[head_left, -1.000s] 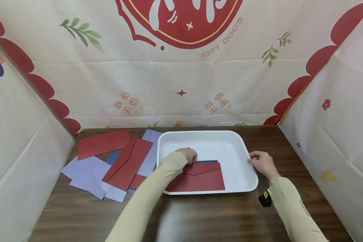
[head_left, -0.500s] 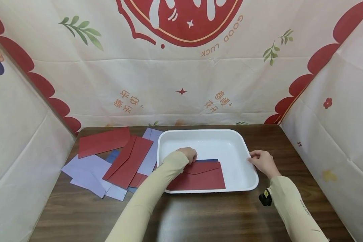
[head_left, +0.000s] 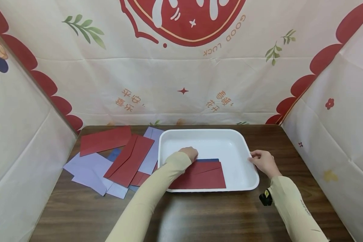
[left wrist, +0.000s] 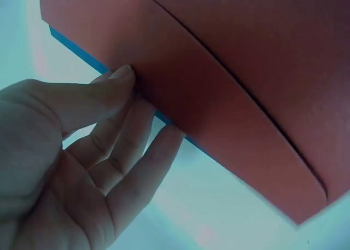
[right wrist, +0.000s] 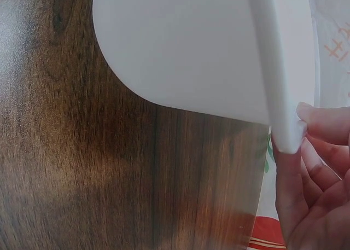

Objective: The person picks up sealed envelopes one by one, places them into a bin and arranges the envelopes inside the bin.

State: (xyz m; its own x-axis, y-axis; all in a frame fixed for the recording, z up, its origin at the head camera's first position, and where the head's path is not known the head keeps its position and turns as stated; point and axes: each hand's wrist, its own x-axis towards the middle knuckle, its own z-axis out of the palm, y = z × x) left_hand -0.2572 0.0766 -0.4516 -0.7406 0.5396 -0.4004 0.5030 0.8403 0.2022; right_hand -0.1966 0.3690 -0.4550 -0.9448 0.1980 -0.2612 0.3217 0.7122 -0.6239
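Observation:
A white tray [head_left: 202, 131] sits on the table. Inside it, along the near side, lies a red envelope [head_left: 204, 176] with its flap line showing and a blue envelope [head_left: 210, 160] peeking out behind. My left hand [head_left: 190, 153] reaches over the tray's left wall to the far edge of these envelopes. In the left wrist view, the thumb lies on the red envelope [left wrist: 235, 58] and the fingers tuck under, pinching its edge; a strip of the blue envelope [left wrist: 76, 48] shows below. My right hand [head_left: 264, 162] pinches the tray's right rim [right wrist: 287, 97] between thumb and fingers.
Left of the tray, loose envelopes lie overlapped: red ones [head_left: 130, 161], lavender ones [head_left: 89, 173] and a partly covered blue one [head_left: 114, 154]. The brown table [head_left: 214, 215] is walled by printed white cloth [head_left: 157, 77] at the back and sides.
Both hands keep their grips, and the tray and envelopes stay put. Only the head view has shifted slightly.

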